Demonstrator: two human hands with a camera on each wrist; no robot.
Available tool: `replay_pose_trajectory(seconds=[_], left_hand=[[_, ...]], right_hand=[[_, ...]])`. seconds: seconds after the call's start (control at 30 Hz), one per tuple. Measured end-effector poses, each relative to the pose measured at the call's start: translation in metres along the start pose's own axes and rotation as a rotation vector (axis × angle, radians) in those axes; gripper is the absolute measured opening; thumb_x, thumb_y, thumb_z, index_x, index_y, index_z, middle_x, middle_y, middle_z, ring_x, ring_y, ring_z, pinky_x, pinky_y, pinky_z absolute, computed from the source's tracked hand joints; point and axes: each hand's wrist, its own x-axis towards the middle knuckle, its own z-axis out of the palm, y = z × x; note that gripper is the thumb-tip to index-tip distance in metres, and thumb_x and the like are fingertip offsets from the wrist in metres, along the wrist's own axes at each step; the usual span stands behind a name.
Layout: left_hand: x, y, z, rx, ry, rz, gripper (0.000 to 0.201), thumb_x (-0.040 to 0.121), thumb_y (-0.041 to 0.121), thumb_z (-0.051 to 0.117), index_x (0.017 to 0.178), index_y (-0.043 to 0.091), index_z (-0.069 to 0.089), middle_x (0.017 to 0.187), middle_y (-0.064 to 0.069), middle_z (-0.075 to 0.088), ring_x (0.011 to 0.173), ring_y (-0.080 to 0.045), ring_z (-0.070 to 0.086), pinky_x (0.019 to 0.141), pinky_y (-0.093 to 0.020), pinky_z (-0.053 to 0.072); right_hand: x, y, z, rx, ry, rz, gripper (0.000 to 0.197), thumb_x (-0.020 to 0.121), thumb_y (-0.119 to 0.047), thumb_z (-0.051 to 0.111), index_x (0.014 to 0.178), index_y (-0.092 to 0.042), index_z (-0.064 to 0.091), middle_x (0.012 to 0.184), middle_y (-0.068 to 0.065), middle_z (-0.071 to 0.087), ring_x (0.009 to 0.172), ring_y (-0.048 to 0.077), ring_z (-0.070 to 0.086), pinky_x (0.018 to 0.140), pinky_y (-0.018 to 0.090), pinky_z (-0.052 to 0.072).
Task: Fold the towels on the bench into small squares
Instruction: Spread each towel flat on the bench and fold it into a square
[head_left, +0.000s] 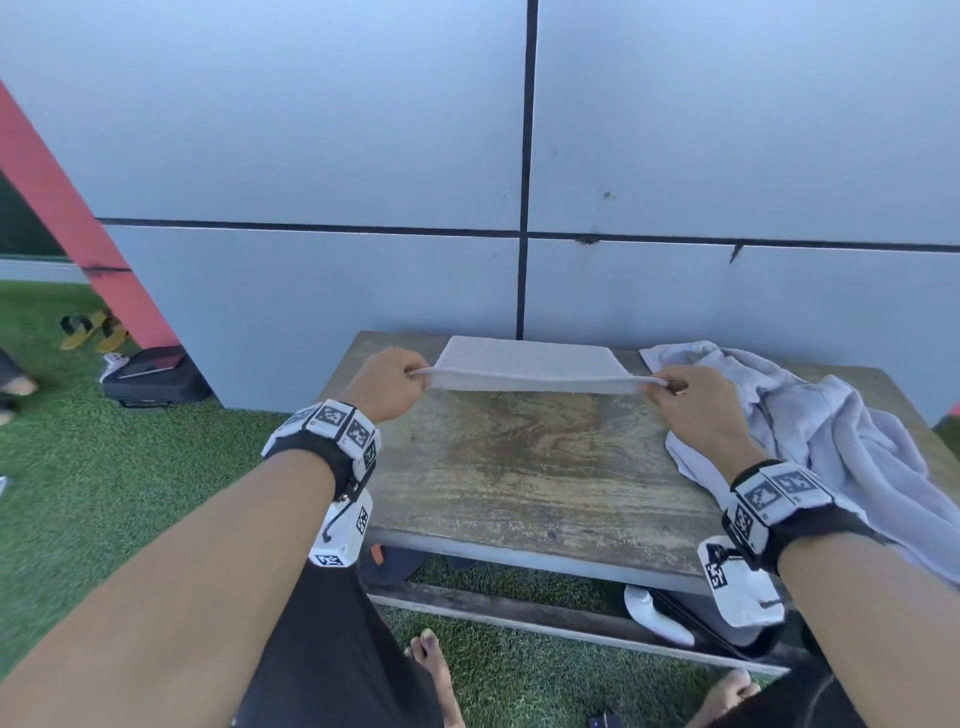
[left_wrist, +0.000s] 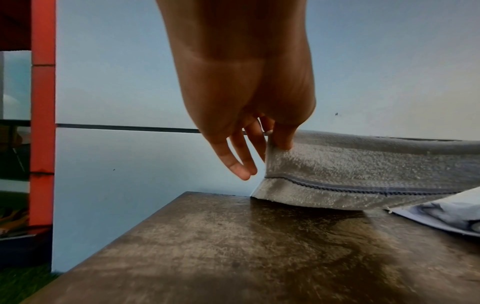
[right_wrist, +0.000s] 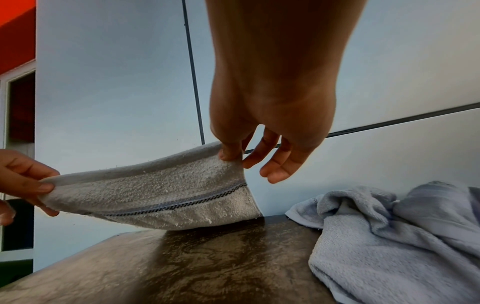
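Observation:
A small grey towel (head_left: 524, 364) with a dark stitched band is stretched between both hands above the far part of the wooden bench (head_left: 519, 467). Its far edge rests on the bench near the wall. My left hand (head_left: 392, 384) pinches the near left corner between thumb and forefinger, seen close in the left wrist view (left_wrist: 275, 142). My right hand (head_left: 680, 397) pinches the near right corner (right_wrist: 231, 156), with the other fingers loose. The towel (right_wrist: 161, 197) sags slightly between the two grips. A crumpled light-blue towel (head_left: 831, 441) lies on the bench's right side.
A grey panelled wall (head_left: 363, 156) stands right behind the bench. Green artificial grass (head_left: 104, 467) surrounds it. A black case (head_left: 156, 382) and yellow sandals (head_left: 91, 330) lie on the ground at left. White shoes (head_left: 660, 613) sit under the bench. My bare feet are at the bottom.

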Motion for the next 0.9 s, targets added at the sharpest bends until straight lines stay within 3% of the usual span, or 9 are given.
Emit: replay_pose_trajectory(seconds=[0.1, 0.2, 0.33, 0.47, 0.57, 0.63, 0.73, 0.8, 0.9], left_hand=[[-0.02, 0.004, -0.002, -0.086, 0.021, 0.009, 0.03, 0.096, 0.014, 0.056, 0.067, 0.014, 0.054, 0.061, -0.001, 0.05, 0.057, -0.017, 0.044, 0.053, -0.031, 0.029], [-0.038, 0.005, -0.004, -0.183, 0.073, 0.031, 0.035, 0.096, 0.01, 0.054, 0.063, 0.015, 0.044, 0.057, 0.001, 0.042, 0.052, -0.016, 0.036, 0.052, -0.032, 0.025], [-0.057, 0.012, -0.009, -0.205, 0.108, 0.055, 0.032, 0.095, 0.007, 0.049, 0.066, 0.011, 0.038, 0.06, -0.003, 0.034, 0.056, -0.019, 0.031, 0.057, -0.034, 0.022], [-0.07, 0.015, -0.016, -0.191, 0.124, 0.052, 0.032, 0.096, 0.015, 0.046, 0.067, 0.015, 0.033, 0.064, -0.003, 0.032, 0.057, -0.019, 0.03, 0.057, -0.034, 0.023], [-0.078, 0.016, -0.02, -0.21, 0.085, 0.033, 0.031, 0.095, 0.021, 0.046, 0.066, 0.016, 0.037, 0.064, -0.002, 0.037, 0.059, -0.019, 0.036, 0.06, -0.034, 0.031], [-0.081, 0.016, -0.021, -0.222, 0.032, 0.008, 0.031, 0.096, 0.023, 0.047, 0.066, 0.016, 0.041, 0.066, -0.001, 0.043, 0.062, -0.019, 0.043, 0.064, -0.034, 0.035], [-0.085, 0.016, -0.02, -0.235, -0.021, -0.031, 0.032, 0.099, 0.02, 0.047, 0.068, 0.014, 0.048, 0.072, -0.002, 0.048, 0.067, -0.021, 0.049, 0.067, -0.034, 0.04], [-0.086, 0.016, -0.019, -0.256, -0.039, -0.075, 0.033, 0.1, 0.017, 0.047, 0.067, 0.015, 0.05, 0.067, -0.002, 0.046, 0.058, -0.021, 0.048, 0.058, -0.028, 0.042], [-0.084, 0.015, -0.013, -0.24, -0.098, -0.131, 0.031, 0.1, 0.015, 0.048, 0.069, 0.013, 0.051, 0.063, -0.002, 0.044, 0.051, -0.017, 0.044, 0.046, -0.021, 0.037]], right_hand=[[-0.017, -0.005, -0.006, 0.059, 0.031, -0.031, 0.035, 0.098, -0.026, 0.057, 0.064, -0.028, 0.048, 0.06, -0.005, 0.049, 0.059, 0.013, 0.045, 0.054, 0.027, 0.032], [-0.032, -0.006, -0.011, 0.125, 0.036, -0.072, 0.024, 0.102, -0.025, 0.051, 0.078, -0.019, 0.053, 0.067, 0.0, 0.05, 0.065, 0.018, 0.045, 0.057, 0.027, 0.032], [-0.052, -0.015, -0.021, 0.152, 0.034, -0.106, 0.027, 0.103, -0.023, 0.048, 0.077, -0.029, 0.047, 0.064, -0.002, 0.048, 0.061, 0.014, 0.044, 0.058, 0.029, 0.033], [-0.067, -0.02, -0.034, 0.176, 0.003, -0.11, 0.019, 0.103, -0.028, 0.048, 0.099, -0.015, 0.061, 0.072, 0.008, 0.058, 0.069, 0.023, 0.05, 0.065, 0.035, 0.037], [-0.074, -0.024, -0.045, 0.178, -0.043, -0.097, 0.022, 0.103, -0.03, 0.048, 0.098, -0.013, 0.06, 0.073, 0.009, 0.058, 0.074, 0.032, 0.057, 0.072, 0.04, 0.046], [-0.078, -0.025, -0.05, 0.165, -0.08, -0.079, 0.025, 0.104, -0.032, 0.047, 0.106, -0.011, 0.062, 0.085, 0.012, 0.063, 0.083, 0.035, 0.061, 0.075, 0.042, 0.049], [-0.078, -0.026, -0.053, 0.148, -0.149, -0.04, 0.038, 0.104, -0.035, 0.047, 0.13, -0.01, 0.058, 0.109, 0.007, 0.063, 0.094, 0.028, 0.06, 0.082, 0.041, 0.049], [-0.078, -0.027, -0.053, 0.128, -0.208, -0.005, 0.037, 0.104, -0.037, 0.046, 0.13, -0.012, 0.056, 0.099, 0.005, 0.062, 0.079, 0.023, 0.057, 0.069, 0.036, 0.048], [-0.078, -0.027, -0.048, 0.075, -0.247, 0.047, 0.029, 0.104, -0.034, 0.045, 0.102, -0.007, 0.055, 0.071, 0.004, 0.046, 0.06, 0.02, 0.046, 0.055, 0.031, 0.04]])
